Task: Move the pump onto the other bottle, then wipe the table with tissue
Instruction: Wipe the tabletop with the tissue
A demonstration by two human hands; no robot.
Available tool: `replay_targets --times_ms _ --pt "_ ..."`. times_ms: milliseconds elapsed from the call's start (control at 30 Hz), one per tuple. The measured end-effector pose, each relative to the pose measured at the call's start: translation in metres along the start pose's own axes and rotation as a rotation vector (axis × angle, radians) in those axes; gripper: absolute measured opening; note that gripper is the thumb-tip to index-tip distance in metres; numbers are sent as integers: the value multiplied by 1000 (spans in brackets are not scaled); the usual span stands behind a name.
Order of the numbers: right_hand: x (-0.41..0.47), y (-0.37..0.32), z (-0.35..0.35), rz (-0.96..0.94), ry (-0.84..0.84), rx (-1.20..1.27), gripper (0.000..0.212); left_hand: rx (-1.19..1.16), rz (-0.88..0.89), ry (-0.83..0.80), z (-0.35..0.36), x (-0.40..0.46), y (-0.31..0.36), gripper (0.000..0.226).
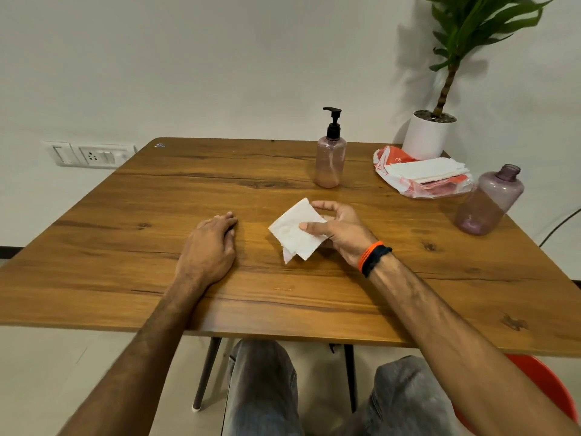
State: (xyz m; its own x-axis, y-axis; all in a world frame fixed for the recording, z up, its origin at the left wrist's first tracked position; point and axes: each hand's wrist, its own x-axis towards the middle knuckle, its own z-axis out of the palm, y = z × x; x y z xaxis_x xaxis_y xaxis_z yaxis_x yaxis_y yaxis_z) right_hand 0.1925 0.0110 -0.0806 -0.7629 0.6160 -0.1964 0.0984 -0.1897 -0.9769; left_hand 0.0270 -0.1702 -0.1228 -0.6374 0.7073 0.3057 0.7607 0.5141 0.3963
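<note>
Half done, I'd say: pump [333, 121] sits on far pink bottle [330, 162]; open purple bottle [489, 199] stands at right. Right hand [338, 229] pinches folded tissue [295, 232] just above table [125, 221]. Left hand [209, 247] lies flat, empty. Wiping left.

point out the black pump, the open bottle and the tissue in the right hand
black pump [333, 121], head view, on its neck above the collar
open bottle [490, 201], head view, mid body
tissue [294, 234], head view, centre of the folded sheet
</note>
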Motion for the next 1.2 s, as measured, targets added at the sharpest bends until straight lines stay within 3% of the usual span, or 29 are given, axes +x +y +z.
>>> replay_targets --times_ms 133,267,400,567,767,867,967,1067,1200 --pt "-3 1 -2 -56 62 -11 56 3 1 -3 -1 -1 0 39" --pt "-10 1 -6 -259 -50 -224 20 5 5 -9 -2 -1 2 39" --pt "-18 -1 -13 -233 -156 -347 37 -3 9 -11 -5 -3 3 39" --pt "-25 0 -14 -291 -187 -735 69 22 -12 -32 -9 -6 8 40" --pt "-29 9 -6 -556 41 -1060 28 36 -29 -34 -11 -20 15 41" --pt "-32 15 -6 -654 102 -1315 28 32 -18 -44 -12 -30 17 41" --pt "-41 16 -2 -703 -46 -1457 26 27 -5 -51 -13 -37 18 41" --pt "-48 17 3 -656 -161 -1455 40 18 -1 -59 -15 -43 20 41" --pt "-53 17 8 -645 -101 -1451 44 12 -2 -71 -18 -48 22 41"
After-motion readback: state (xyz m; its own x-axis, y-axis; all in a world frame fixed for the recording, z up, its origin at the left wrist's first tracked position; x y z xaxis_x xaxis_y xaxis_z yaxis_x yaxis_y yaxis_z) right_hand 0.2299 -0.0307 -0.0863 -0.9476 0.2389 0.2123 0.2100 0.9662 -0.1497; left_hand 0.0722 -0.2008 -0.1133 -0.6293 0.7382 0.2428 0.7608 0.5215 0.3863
